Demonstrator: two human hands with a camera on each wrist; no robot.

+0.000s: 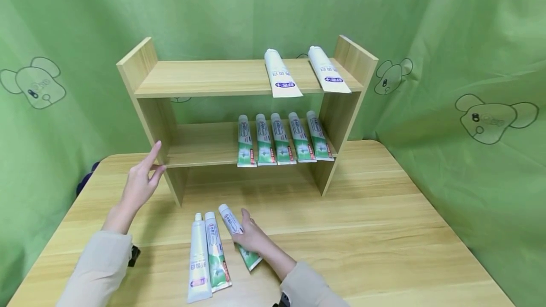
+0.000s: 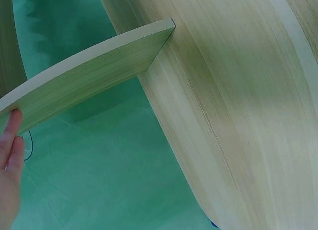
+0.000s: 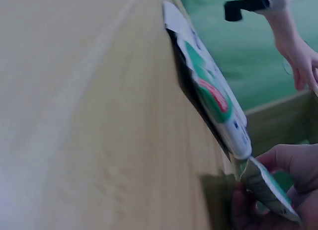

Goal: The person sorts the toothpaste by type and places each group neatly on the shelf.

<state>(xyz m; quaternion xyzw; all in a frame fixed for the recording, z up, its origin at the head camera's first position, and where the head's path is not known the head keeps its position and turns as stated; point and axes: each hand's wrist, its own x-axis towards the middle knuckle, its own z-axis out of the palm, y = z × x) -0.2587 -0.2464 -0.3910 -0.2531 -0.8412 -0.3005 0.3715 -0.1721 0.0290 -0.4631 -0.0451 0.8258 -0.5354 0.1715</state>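
My right hand (image 1: 252,238) grips a green-and-white toothpaste tube (image 1: 231,219) around its middle, low over the table. In the right wrist view the tube's flat end (image 3: 268,190) sticks out between thumb and fingers. Left of it, a white toothpaste tube (image 1: 198,259) and another green-and-white toothpaste tube (image 1: 217,252) lie side by side. My left hand (image 1: 138,184) is at the left end of a wooden shelf rack (image 1: 147,122), fingers extended. In the left wrist view, its fingertips (image 2: 16,115) touch a board of the rack.
Several green-and-white tubes (image 1: 281,141) lie in a row on the middle shelf's right part. Two white tubes (image 1: 279,72) rest on the top shelf, their flat ends overhanging the front edge. The wooden table (image 1: 384,231) is backed by a green curtain (image 1: 213,8).
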